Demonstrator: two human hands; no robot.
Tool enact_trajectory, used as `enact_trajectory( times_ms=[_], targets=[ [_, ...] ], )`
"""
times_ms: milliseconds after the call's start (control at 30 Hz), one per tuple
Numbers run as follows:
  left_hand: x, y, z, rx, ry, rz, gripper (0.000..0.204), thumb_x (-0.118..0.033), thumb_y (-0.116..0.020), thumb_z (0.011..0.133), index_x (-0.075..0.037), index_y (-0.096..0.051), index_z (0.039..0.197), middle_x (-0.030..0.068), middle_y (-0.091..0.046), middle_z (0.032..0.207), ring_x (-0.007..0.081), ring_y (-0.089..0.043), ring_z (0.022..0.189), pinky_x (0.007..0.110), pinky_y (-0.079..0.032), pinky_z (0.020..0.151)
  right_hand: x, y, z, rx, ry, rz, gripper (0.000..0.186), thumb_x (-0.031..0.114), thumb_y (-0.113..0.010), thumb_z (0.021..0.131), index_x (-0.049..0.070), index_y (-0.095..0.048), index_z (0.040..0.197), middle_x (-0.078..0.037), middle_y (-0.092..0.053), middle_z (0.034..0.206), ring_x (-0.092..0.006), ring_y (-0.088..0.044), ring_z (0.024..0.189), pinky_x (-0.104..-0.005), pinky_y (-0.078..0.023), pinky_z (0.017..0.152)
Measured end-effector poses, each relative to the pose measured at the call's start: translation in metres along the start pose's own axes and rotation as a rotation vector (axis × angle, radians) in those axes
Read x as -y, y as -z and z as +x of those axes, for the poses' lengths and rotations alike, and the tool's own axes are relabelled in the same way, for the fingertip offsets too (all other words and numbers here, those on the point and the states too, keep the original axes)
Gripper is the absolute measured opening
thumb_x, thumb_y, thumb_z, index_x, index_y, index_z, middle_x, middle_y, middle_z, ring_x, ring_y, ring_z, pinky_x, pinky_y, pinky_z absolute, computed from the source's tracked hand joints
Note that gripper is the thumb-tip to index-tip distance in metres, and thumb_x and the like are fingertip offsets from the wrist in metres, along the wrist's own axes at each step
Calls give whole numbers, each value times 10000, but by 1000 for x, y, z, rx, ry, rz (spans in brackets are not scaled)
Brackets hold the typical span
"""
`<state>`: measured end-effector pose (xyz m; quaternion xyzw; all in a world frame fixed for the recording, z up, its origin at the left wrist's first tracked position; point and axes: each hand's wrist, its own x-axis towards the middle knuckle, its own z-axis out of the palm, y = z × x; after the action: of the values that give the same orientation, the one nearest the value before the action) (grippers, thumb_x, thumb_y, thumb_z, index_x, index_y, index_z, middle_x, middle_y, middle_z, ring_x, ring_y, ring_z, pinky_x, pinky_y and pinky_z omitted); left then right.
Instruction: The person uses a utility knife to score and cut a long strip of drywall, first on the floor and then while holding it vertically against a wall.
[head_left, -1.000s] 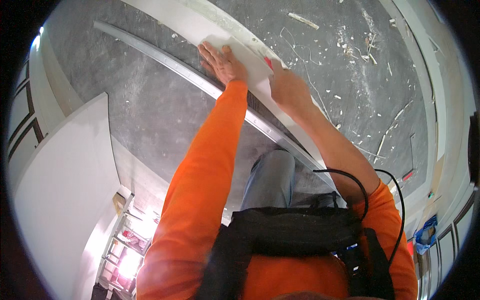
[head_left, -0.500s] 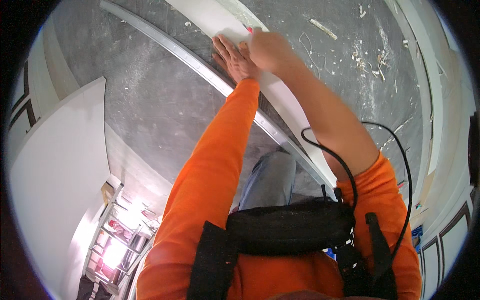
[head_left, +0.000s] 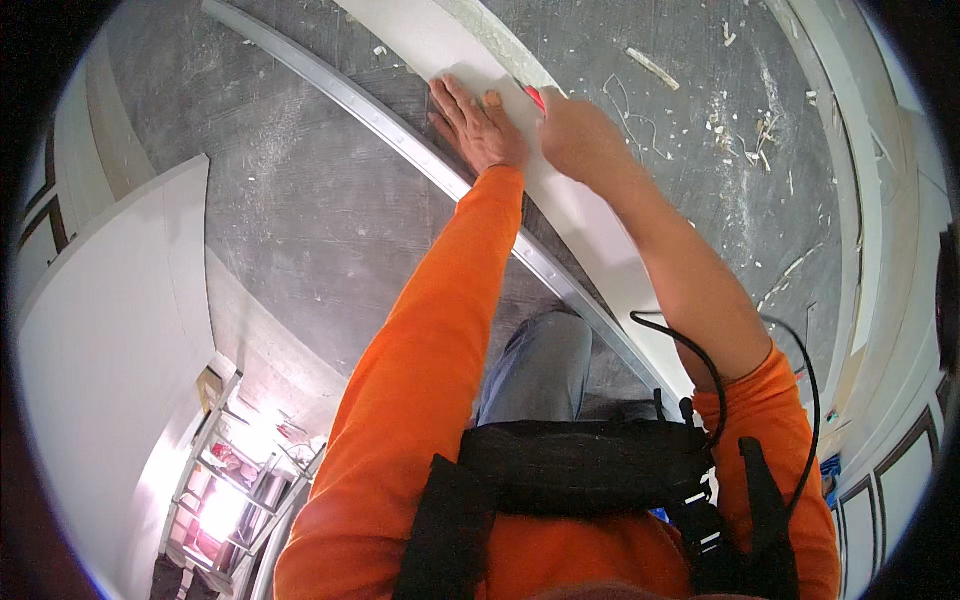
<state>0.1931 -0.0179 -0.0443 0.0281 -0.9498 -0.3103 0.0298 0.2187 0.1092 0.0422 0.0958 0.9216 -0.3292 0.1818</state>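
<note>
The right hand (head_left: 580, 140) has come back toward the person since the last picture. It is curled around a red tool (head_left: 536, 97) at the right edge of the white board (head_left: 590, 225). The left hand (head_left: 483, 125) stays flat on the board, a little apart from it. The board lies on the floor (head_left: 300, 200), under the left hand.

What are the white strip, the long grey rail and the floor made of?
White strip: likely plasterboard; smooth matte face, rough chalky-looking band along its right edge.
Long grey rail: probably galvanised steel or aluminium; bright sheen, row of small bright spots.
Floor: perhaps concrete; dull grey, streaky.
</note>
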Motion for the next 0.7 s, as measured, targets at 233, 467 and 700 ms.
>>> enact_trajectory(
  times_ms=[233, 467, 700],
  targets=[
    [-10, 1, -3, 20, 14, 10, 665, -420, -284, 1014, -8, -187, 1526, 201, -169, 1595, 299, -147, 1489, 467, -32, 1221, -13, 5, -26, 70, -33, 26, 327, 177, -500, 922, -4, -527, 1193, -278, -665, 892, -449, -650, 846, -548, -500, 753],
    [-19, -2, -4, 17, 11, 1, 666, -414, -268, 1010, -1, -180, 1525, 193, -171, 1596, 298, -158, 1486, 455, -28, 1224, -15, 4, -40, -37, -41, 22, 331, 139, -497, 920, 29, -488, 1231, -249, -669, 812, -458, -650, 781, -543, -511, 706],
    [-10, 5, -3, 43, 38, 17, 690, -447, -224, 1003, -1, -173, 1527, 178, -140, 1607, 286, -130, 1493, 457, -17, 1225, -35, -5, -105, 61, -167, 66, 358, 148, -500, 932, 87, -479, 1285, -238, -667, 838, -450, -645, 809, -536, -508, 730]
  ],
)
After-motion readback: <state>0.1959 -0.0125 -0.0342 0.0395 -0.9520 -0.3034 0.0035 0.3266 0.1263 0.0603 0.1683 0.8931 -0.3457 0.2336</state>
